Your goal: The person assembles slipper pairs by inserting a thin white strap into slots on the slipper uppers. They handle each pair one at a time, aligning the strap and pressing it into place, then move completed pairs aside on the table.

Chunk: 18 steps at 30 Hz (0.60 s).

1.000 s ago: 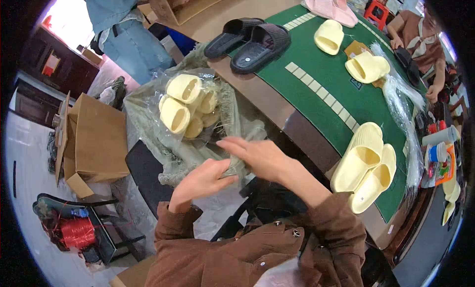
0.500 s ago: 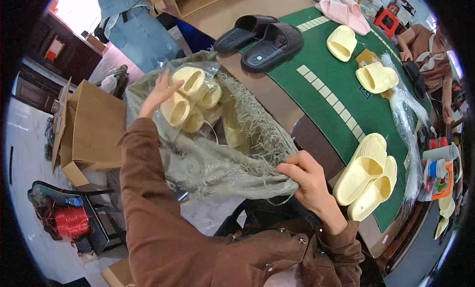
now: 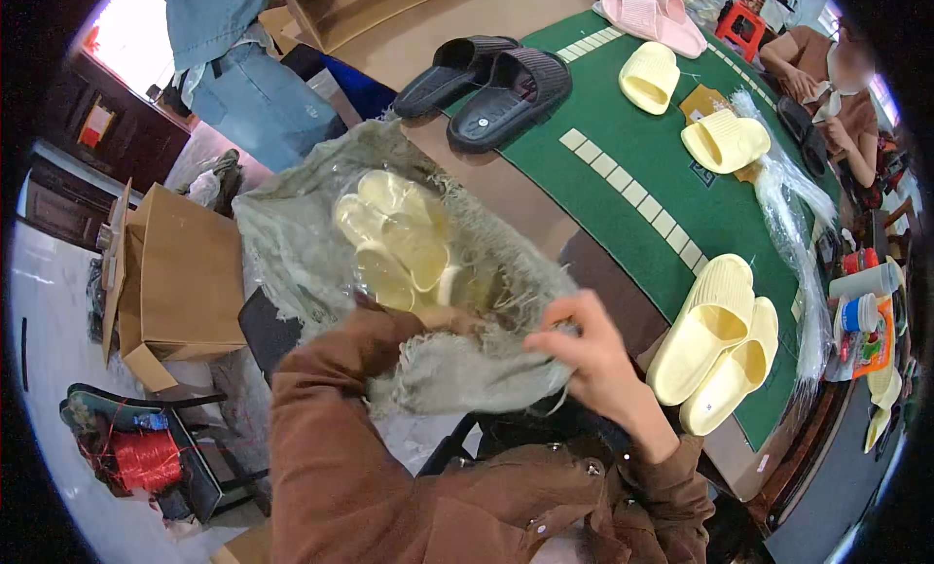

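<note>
Your right hand [image 3: 593,360] pinches the frayed rim of the grey-green woven sack [image 3: 311,243], fingers closed on the cloth at its near edge. Your left hand [image 3: 443,321] is buried inside the sack mouth among clear plastic wrapping; it seems to be touching the bagged pale yellow slippers [image 3: 399,238], though I cannot tell whether the fingers are closed on one or merely resting there, since cloth and sleeve cover them. The slippers lie bundled in the sack's opening, just off the near corner of the green-topped table [image 3: 632,204]. On that table a loose pair of yellow slippers [image 3: 720,350] sits near your right wrist, a black pair [image 3: 486,78] lies at the far edge, and more yellow and pink ones rest beyond. A brown cardboard box [image 3: 180,272] stands on the floor to your left. The risk here is the sack itself: held by one edge only, it could sag and spill the bundle toward the floor if your pinch slips. The thin plastic may also tear or snag on the frayed weave if you pull hard, and your right elbow is close enough to nudge the loose pair off the table edge.
</note>
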Tool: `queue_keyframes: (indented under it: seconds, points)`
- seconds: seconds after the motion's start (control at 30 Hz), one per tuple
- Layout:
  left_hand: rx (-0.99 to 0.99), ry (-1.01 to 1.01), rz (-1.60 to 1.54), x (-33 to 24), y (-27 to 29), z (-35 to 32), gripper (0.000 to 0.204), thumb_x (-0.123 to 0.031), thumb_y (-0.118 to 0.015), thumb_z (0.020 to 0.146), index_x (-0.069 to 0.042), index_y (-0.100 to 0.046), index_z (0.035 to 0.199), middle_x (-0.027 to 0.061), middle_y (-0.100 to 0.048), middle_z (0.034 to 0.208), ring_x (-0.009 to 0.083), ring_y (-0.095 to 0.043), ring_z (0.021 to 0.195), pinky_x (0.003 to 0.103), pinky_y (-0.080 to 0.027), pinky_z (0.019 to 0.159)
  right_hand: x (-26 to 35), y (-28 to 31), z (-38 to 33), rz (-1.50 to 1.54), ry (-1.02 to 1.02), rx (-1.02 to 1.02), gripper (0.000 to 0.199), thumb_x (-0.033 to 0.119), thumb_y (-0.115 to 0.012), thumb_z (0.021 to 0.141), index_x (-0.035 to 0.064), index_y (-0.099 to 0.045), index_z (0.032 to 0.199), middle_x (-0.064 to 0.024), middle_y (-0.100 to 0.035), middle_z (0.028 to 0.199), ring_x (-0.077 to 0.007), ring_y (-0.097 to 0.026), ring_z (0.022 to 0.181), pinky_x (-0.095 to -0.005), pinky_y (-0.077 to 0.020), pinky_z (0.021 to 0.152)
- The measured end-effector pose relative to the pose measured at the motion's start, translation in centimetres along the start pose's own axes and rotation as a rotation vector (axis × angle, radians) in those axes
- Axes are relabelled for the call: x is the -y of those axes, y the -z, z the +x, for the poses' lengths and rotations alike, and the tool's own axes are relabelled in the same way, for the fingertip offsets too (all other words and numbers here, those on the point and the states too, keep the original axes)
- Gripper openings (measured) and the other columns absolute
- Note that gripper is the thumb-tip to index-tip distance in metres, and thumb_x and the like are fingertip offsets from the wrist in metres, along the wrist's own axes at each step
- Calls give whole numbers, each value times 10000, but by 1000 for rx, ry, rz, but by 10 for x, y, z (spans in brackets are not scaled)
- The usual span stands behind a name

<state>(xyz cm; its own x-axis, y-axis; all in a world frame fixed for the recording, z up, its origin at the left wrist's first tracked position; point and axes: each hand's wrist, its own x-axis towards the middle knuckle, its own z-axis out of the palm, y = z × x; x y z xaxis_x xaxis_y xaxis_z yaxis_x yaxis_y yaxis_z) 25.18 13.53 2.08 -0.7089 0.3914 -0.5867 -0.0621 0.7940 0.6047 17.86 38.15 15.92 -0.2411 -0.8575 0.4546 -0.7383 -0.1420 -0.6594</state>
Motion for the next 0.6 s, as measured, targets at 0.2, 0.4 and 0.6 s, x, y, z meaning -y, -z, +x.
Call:
queue_keyframes:
  seconds: [0.2, 0.4, 0.6]
  points:
    - [-37, 44, 358, -7, -58, 56, 516, -308, -659, 843, -64, -503, 1269, 182, -509, 1291, 322, -528, 1138, 438, -454, 922, -1, 7, -5, -45, -62, 30, 348, -82, -617, 639, 58, -636, 957, -121, -547, 1021, -326, -552, 958, -388, -482, 815]
    - [-343, 380, 488, 48, 68, -25, 282, -151, -653, 860, -49, -650, 1123, 157, -638, 1152, 295, -627, 1002, 393, -518, 809, -4, 15, 0, 22, -197, -57, 425, -122, -608, 608, 67, -644, 987, -123, -539, 1028, -332, -557, 980, -386, -479, 826]
    - [-1182, 797, -146, 222, 42, -99, 771, -555, -655, 807, 20, -456, 1281, 245, -520, 1247, 409, -491, 1164, 458, -429, 962, -3, 10, 3, 95, -137, -54, 429, -129, -595, 606, 66, -643, 985, -122, -538, 1028, -329, -555, 970, -382, -478, 826]
